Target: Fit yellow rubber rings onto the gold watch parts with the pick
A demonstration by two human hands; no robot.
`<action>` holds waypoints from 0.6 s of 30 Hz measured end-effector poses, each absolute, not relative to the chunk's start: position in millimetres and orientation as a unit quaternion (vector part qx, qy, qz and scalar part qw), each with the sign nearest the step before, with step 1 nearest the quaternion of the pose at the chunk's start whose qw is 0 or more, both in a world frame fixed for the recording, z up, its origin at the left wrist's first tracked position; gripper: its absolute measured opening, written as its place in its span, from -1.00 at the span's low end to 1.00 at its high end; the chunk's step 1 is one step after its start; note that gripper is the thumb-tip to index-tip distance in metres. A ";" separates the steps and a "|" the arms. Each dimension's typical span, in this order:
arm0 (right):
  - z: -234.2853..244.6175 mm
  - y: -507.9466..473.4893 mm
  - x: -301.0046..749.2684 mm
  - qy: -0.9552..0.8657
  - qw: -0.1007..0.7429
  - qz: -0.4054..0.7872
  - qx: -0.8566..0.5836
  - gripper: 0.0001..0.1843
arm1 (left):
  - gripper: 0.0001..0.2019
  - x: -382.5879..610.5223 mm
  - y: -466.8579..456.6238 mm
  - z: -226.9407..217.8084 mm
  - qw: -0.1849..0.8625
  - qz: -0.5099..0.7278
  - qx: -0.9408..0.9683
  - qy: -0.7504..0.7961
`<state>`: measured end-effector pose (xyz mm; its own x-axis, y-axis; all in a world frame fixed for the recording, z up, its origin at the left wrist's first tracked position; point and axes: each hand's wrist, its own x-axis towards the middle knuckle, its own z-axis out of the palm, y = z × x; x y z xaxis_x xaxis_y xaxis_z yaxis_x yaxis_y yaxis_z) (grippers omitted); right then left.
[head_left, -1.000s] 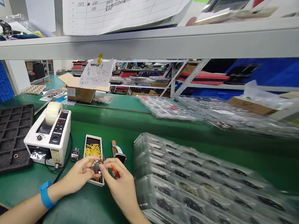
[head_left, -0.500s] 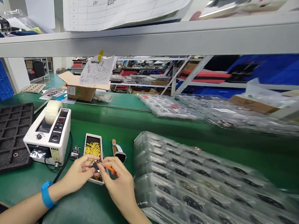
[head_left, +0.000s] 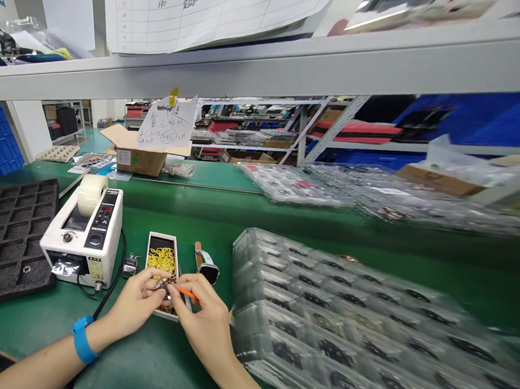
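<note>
Just over the ring box (head_left: 162, 258), lower left of centre, a small part (head_left: 163, 286) is pinched steady in the left hand (head_left: 137, 302), so the orange pick (head_left: 187, 293) gripped by the right hand (head_left: 206, 327) meets it.

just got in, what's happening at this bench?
A person works at a green bench with both bare hands. The left hand pinches a small round metal part just above a white box of yellow rings. The right hand holds a thin orange tool with its tip at that part. A watch lies right of the box, a tape dispenser stands to its left, and stacks of clear plastic trays fill the right side.
</note>
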<state>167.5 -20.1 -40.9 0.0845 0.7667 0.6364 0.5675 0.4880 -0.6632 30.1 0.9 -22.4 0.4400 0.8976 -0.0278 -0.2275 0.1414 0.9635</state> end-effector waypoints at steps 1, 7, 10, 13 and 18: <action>-40.8 -20.3 167.3 -0.671 0.542 0.088 -0.497 -0.81 | -0.63 30.2 0.9 -22.5 0.677 0.415 0.508 0.335; -43.9 -20.3 165.7 -0.675 0.538 0.085 -0.498 -0.83 | -0.62 32.4 0.9 -26.0 0.669 0.421 0.505 0.346; -46.5 -19.2 164.9 -0.667 0.546 0.084 -0.500 -0.84 | -0.60 33.3 1.7 -27.5 0.669 0.431 0.492 0.353; -46.2 -17.2 165.4 -0.647 0.559 0.098 -0.509 -0.88 | -0.57 32.9 3.1 -26.8 0.677 0.441 0.471 0.354; -40.5 -13.3 168.0 -0.656 0.528 0.193 -0.504 -0.92 | -0.58 32.0 2.3 -26.2 0.669 0.451 0.467 0.361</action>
<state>168.0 -13.3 -40.5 0.0651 0.8649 0.4977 0.4566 0.4176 -0.7855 32.0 2.3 -26.2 0.3316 0.9414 -0.0623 -0.2675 0.1571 0.9507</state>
